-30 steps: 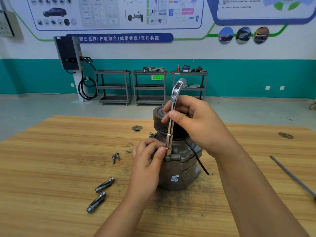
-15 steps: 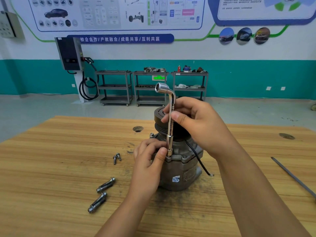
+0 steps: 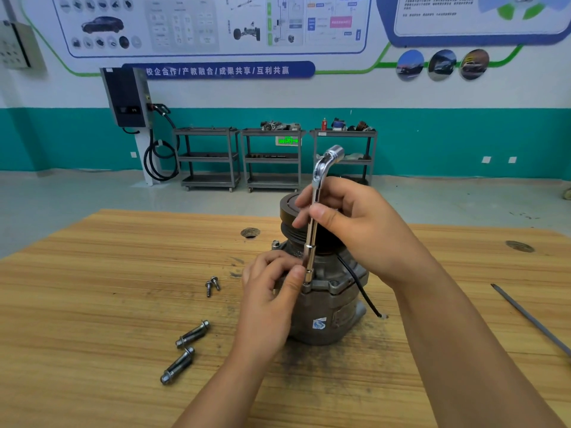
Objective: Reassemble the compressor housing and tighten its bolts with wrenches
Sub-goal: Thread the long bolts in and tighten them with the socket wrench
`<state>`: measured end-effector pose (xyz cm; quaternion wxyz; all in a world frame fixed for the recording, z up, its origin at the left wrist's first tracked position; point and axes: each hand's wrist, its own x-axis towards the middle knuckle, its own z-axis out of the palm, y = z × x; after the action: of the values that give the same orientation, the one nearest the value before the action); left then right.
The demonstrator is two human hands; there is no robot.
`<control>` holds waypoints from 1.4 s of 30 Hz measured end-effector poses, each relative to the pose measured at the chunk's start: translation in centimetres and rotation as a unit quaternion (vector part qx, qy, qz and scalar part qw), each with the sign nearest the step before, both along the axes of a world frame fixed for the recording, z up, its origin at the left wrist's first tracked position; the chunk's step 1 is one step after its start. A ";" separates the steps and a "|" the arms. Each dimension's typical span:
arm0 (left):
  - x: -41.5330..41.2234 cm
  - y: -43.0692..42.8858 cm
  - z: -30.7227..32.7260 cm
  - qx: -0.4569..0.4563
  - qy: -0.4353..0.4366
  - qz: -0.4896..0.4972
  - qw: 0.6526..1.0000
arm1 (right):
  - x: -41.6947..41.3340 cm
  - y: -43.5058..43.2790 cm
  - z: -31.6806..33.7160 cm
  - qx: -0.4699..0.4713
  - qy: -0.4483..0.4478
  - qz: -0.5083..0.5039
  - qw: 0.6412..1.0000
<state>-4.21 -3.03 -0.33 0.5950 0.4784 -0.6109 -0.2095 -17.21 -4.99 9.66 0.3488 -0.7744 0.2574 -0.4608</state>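
Scene brightly and evenly lit by diffuse light from above; source not seen. Only soft, weak shadows cast on surface (image 3: 92, 304) beside bolts (image 3: 193, 333). Sharp glare caught on bend of wrench (image 3: 319, 173). Foreground rendered crisp; wall posters (image 3: 213, 24) slightly softened, small print unreadable. Wide-angle distortion noted: teal wall band (image 3: 463, 140) bowed, picture stretched toward lower corners.

Two long bolts (image 3: 193, 333), two short bolts (image 3: 213, 284), one wrench (image 3: 310, 253).
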 end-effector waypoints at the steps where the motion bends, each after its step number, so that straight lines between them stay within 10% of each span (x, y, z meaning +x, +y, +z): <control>1: 0.0 0.0 0.0 0.005 0.000 -0.004 1.000 | 0.1 0.0 -0.1 -0.005 -0.005 -0.011 1.000; 42: 0.0 -0.2 -0.2 -0.004 0.044 -0.014 0.999 | 0.7 -0.5 -0.8 -0.076 -0.037 -0.091 0.992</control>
<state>-4.25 -3.21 -0.49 0.6202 0.4582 -0.5913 -0.2362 -16.54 -5.50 8.89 0.2546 -0.7544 0.2784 -0.5372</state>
